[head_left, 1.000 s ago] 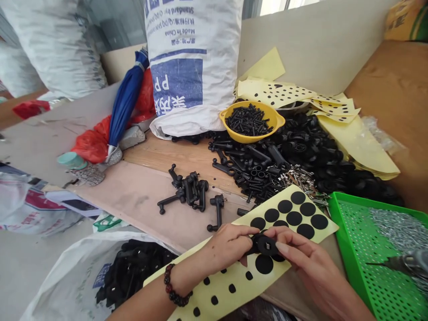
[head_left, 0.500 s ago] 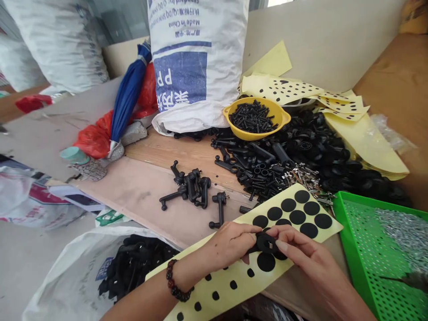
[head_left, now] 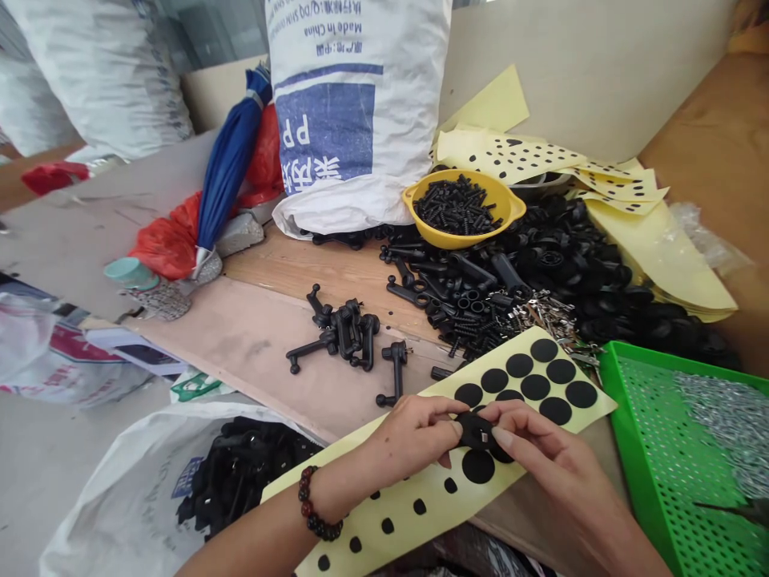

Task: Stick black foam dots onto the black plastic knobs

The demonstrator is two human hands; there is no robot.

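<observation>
Between both hands is a round black plastic part with a small shiny metal bit near its middle. My left hand, with a beaded bracelet on the wrist, pinches its left edge. Fingers and thumb of my right hand close on its right edge. Beneath lies a yellow backing sheet carrying black round stickers; its lower left part shows small black dots where discs are gone. Just beyond, several black jointed arm pieces lie on the table, one standing apart near my left hand.
A yellow bowl of black screws stands by a heap of black parts and metal pieces. At right is a green perforated tray. A white sack rises behind; a white bag of black parts sits lower left.
Both hands keep hold of the round black part, which has tilted slightly between the fingers. The rest of the scene shifts only a little with the camera.
</observation>
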